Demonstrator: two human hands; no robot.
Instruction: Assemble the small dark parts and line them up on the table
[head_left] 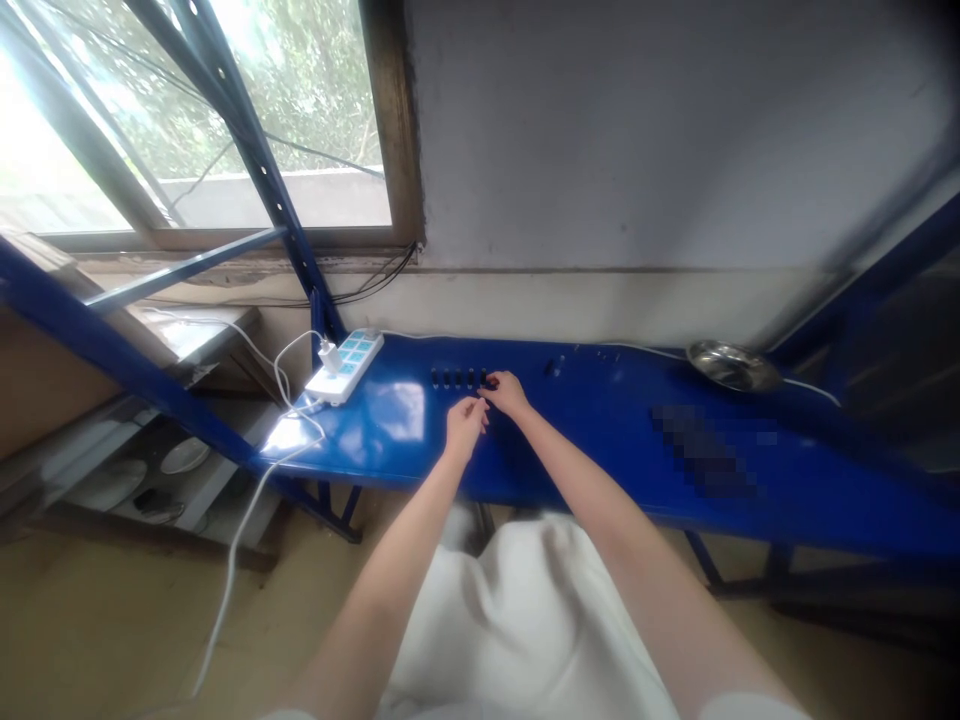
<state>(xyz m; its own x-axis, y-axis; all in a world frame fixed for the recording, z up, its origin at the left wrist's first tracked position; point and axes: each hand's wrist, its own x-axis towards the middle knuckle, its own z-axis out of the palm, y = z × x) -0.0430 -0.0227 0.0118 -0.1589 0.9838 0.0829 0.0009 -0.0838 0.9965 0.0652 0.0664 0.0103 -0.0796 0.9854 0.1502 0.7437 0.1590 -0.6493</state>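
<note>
Running from left to right near the middle of the frame, a row of five small dark tubes (458,378) is seen on the blue table (615,415). Any marking on the tubes is too small to be read. The long axis of each is aligned up and down the frame, with the tubes set side by side and narrow gaps left between them; whether they are stood upright or laid flat cannot be told.

The right end of the row is met by the right hand (508,393), whose fingers are bent toward the last tube; whether that tube is pinched or merely neighboured cannot be told. Just below and to the left, the left hand (466,425) is held with thumb and fingertips drawn close together; whether anything is pinched there cannot be made out.

At centre left, a white power strip (349,370) with blue socket panels is slanted toward the upper right, and a white plug (328,356) is seated in it; any print on it is too small to be read. Right of the hands, a small dark piece (550,367) is seen. Farther right, a shiny metal dish (724,366) is placed near the wall (600,150), and a dark patch (701,450) below it is pixelated beyond recognition.
</note>
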